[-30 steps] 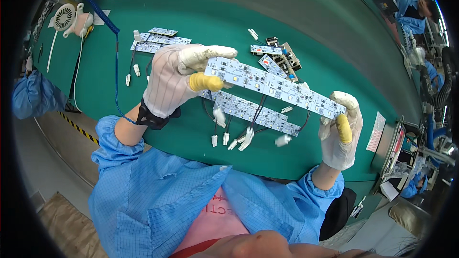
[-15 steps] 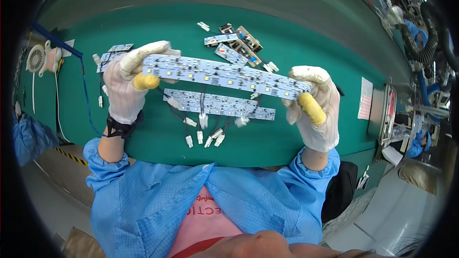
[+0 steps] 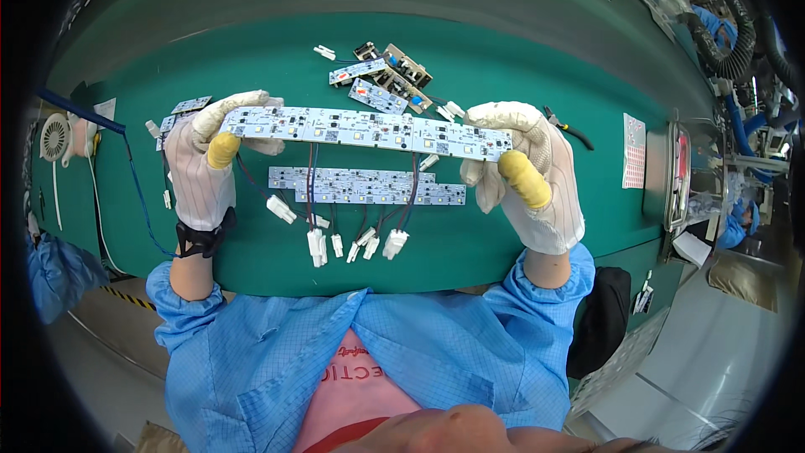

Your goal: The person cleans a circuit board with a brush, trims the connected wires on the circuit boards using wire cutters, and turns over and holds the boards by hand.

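Observation:
A long white LED circuit board (image 3: pixel 365 129) is held up level above the bench, one end in each hand. My left hand (image 3: pixel 205 164), in a white glove with a yellow thumb cover and a black wrist strap, pinches its left end. My right hand (image 3: pixel 528 172), gloved alike, grips the right end. Wires with white connectors (image 3: pixel 316 247) dangle from the held board. Below it, more LED boards (image 3: pixel 369 187) lie side by side on the green mat, partly behind the hanging wires, with further connectors (image 3: pixel 369 245) near them.
Small circuit boards (image 3: pixel 394 75) are heaped at the back middle. More board pieces (image 3: pixel 191 105) lie at the left, by a small fan (image 3: pixel 57 138). Pliers (image 3: pixel 570 130) rest beyond my right hand. A printed sheet (image 3: pixel 634 151) and a metal tray (image 3: pixel 677 176) are at the right.
Both hands have shifted slightly left with the board, which has tilted and come closer to level. Its hanging wires now show clearly, and the pliers have come into view.

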Action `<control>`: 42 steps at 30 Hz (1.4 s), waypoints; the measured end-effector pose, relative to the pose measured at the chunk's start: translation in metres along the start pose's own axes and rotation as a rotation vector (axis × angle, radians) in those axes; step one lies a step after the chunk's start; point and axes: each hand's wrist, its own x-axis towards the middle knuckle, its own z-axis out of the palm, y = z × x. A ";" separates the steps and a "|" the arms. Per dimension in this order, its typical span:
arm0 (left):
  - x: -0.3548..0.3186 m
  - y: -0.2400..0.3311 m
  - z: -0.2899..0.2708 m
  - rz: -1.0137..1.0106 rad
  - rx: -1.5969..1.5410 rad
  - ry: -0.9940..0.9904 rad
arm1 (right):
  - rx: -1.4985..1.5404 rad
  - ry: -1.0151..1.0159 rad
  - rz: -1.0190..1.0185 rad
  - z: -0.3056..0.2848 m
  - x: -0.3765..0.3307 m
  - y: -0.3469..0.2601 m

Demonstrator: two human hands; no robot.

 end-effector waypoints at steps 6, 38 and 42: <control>-0.005 -0.009 0.000 -0.063 -0.232 -0.001 | 0.036 -0.006 -0.007 0.001 0.000 0.003; -0.010 0.003 0.001 -0.032 -0.470 0.028 | -0.002 -0.005 -0.029 -0.006 0.017 0.013; -0.006 0.008 -0.003 0.062 -0.293 -0.061 | -0.046 0.062 -0.011 -0.009 0.017 0.019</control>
